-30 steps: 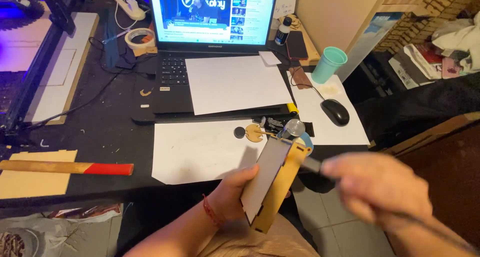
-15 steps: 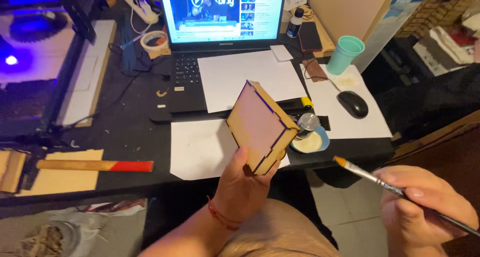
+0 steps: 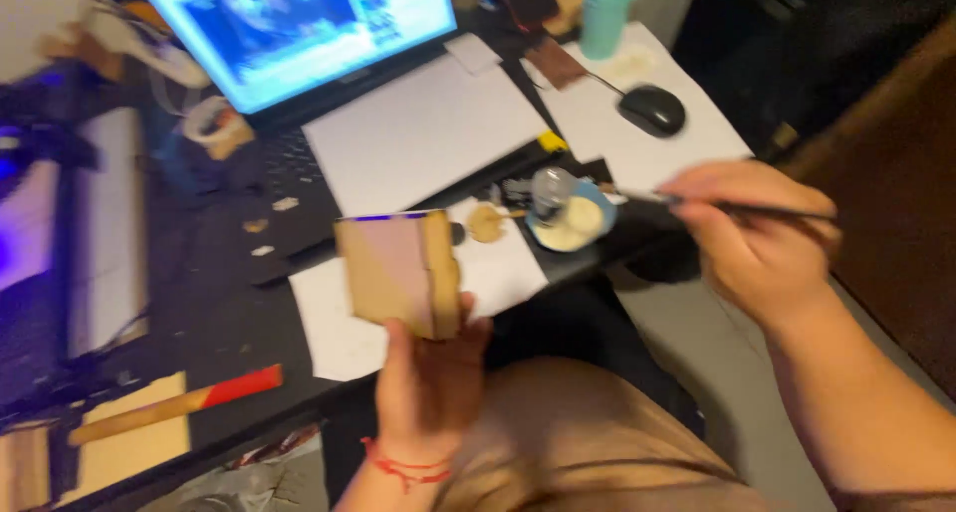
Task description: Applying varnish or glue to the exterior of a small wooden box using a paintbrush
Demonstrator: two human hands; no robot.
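**A:** What are the hands doing?

**B:** The left hand [image 3: 428, 383] is closed around the bottom of a small wooden box [image 3: 400, 271], holding it upright in the air over the near edge of the tabletop [image 3: 219, 303]. The right hand [image 3: 762, 238] pinches a thin paintbrush [image 3: 757, 210], its fingers curled tight around the handle. The brush tip points left toward a small blue dish [image 3: 573, 223].

**A:** What is in the dish?

**B:** A pale cream paste or glue fills it. The dish sits near the front edge of the tabletop, on a white sheet [image 3: 498, 268]. A small rounded grey thing rests at its left rim; it is too blurred to tell what it is.

**A:** Any other containers?

**B:** A teal cup [image 3: 604, 12] stands at the far right corner; its contents cannot be seen.

**A:** What else is there?

**B:** An open laptop [image 3: 299, 34] with a lit screen at the far edge, a black mouse [image 3: 652, 109] on paper to the right, and a red-ended wooden handle [image 3: 179, 402] by the near left corner.
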